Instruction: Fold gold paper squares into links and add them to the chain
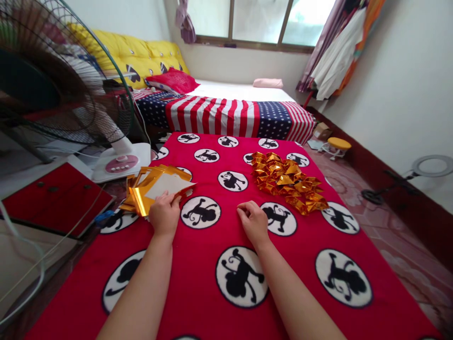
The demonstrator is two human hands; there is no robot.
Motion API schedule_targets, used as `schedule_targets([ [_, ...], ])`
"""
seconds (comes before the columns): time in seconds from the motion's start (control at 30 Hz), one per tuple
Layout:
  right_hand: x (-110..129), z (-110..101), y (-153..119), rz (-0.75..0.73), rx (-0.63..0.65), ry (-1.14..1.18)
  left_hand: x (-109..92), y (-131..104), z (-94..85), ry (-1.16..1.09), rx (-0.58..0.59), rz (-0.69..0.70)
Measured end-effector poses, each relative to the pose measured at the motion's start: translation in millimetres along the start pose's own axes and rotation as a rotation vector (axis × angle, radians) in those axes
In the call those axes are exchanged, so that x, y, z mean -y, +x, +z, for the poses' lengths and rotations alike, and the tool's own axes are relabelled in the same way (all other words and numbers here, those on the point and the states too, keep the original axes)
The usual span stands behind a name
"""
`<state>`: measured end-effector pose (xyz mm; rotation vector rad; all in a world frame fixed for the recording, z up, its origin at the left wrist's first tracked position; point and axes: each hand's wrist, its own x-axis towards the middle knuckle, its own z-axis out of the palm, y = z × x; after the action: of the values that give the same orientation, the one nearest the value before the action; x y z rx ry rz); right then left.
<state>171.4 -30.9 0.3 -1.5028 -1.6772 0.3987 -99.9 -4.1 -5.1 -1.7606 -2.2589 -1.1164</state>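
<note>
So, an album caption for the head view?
Left hand on gold sheets, right hand near folded gold pieces, over a red patterned cloth.

tbh the gold sheets (142,202) at the tabletop's (198,257) left edge mostly hide each other, and the fan (30,87) gets cut off.

One left hand (164,215) at eight o'clock, one right hand (254,223) at five. One stack of gold sheets (163,184) at nine; one cluster of folded gold pieces (285,180), too crowded to count, at three. One fan (28,80) at ten, one red pillow (173,81) at eleven.
</note>
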Motion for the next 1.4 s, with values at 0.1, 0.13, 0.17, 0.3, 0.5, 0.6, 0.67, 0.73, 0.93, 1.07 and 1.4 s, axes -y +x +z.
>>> schedule_targets([
  [0.1, -0.3, 0.1, 0.2, -0.002, 0.002, 0.006, 0.7, 0.6, -1.7, 0.01, -0.029, -0.025],
  [0.13, -0.5, 0.1, 0.3, -0.002, 0.002, 0.007, 0.7, 0.7, -2.6, 0.006, -0.035, -0.035],
  [0.17, -0.7, 0.2, 0.3, -0.002, 0.002, 0.009, 0.4, 0.8, -3.6, 0.002, -0.037, -0.046],
  [0.3, -0.7, -0.2, -0.3, -0.003, 0.004, 0.017, -1.5, 0.9, -7.6, 0.0, -0.047, -0.091],
  [0.5, 1.0, -1.7, -0.7, 0.008, 0.007, 0.016, -1.0, 2.1, -8.8, 0.001, -0.033, -0.138],
  [0.6, 0.3, -1.3, -0.4, 0.005, 0.008, 0.019, -1.0, 2.5, -9.4, -0.013, -0.029, -0.144],
  [0.67, -0.6, -0.7, -0.3, 0.002, 0.007, 0.019, -2.0, 2.5, -10.3, -0.012, -0.022, -0.159],
  [0.73, -1.3, -0.3, -0.2, 0.001, 0.006, 0.022, -3.0, 2.5, -11.1, 0.0, -0.009, -0.175],
  [0.93, -1.1, -0.5, 0.1, 0.005, 0.005, 0.032, -1.1, 2.9, -10.0, 0.008, -0.008, -0.155],
  [1.07, -0.4, -1.0, 0.4, 0.001, 0.003, 0.029, 2.5, 4.1, -7.7, -0.034, -0.006, -0.141],
  [1.4, 0.9, -1.9, -0.1, 0.015, 0.013, 0.028, 1.1, 2.7, -1.6, -0.21, -0.041, -0.094],
])
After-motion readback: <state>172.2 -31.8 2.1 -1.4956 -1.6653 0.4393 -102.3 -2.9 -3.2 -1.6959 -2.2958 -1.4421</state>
